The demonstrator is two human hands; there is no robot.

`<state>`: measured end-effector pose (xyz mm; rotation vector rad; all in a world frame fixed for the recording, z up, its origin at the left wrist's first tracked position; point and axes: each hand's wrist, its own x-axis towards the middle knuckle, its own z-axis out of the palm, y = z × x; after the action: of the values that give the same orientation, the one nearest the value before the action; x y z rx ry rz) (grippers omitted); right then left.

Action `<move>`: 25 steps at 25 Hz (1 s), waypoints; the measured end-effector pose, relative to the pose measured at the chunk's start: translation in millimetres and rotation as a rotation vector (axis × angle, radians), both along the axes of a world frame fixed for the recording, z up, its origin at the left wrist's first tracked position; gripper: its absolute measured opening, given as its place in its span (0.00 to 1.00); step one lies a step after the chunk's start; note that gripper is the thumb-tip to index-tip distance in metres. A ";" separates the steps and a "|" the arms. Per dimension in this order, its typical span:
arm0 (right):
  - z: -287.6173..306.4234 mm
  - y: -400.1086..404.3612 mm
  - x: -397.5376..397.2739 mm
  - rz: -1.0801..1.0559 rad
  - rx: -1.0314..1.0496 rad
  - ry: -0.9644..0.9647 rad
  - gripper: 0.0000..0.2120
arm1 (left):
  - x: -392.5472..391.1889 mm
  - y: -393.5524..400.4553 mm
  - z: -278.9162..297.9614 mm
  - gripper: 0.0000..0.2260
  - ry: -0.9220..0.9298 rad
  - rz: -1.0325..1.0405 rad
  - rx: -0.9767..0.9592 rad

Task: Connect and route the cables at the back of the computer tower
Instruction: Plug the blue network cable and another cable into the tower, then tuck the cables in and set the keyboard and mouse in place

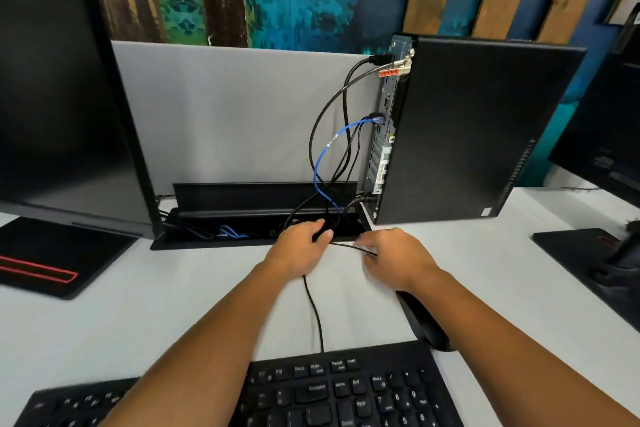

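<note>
A black computer tower (467, 128) stands upright on the white desk, its rear panel (384, 135) facing left. Black cables (322, 121) and a blue network cable (323, 156) hang from that panel into an open cable tray (263, 218) in the desk. My left hand (299, 248) is closed around a bunch of black cable at the tray's front edge. My right hand (398, 258) pinches a thin black cable (349, 246) that runs across to my left hand. Another black cable (317, 315) runs from under my left hand to the keyboard.
A black keyboard (329, 392) lies nearest me. A black mouse (426, 322) sits under my right forearm. A large monitor (62, 87) stands at the left, with its base (52, 256). A second monitor's base (588, 253) is at the right. A grey partition (225, 114) stands behind.
</note>
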<state>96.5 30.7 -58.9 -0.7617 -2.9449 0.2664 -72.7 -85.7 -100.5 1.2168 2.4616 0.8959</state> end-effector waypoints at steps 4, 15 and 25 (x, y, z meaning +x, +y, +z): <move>9.3 -12.1 27.7 -0.052 0.180 -0.165 0.21 | 18.7 -32.2 11.4 0.27 0.144 -0.112 -0.188; 38.6 -52.9 94.1 -0.200 0.255 -0.241 0.05 | 59.8 -80.3 18.2 0.25 0.293 -0.140 -0.359; 80.7 -155.4 106.4 0.303 -0.322 -0.554 0.52 | 64.7 -92.9 50.5 0.28 0.287 -0.279 -0.616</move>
<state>202.9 -124.7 21.8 -0.4664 -3.6032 0.6616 -8.0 -178.6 -50.0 1.4530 2.3969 -0.1225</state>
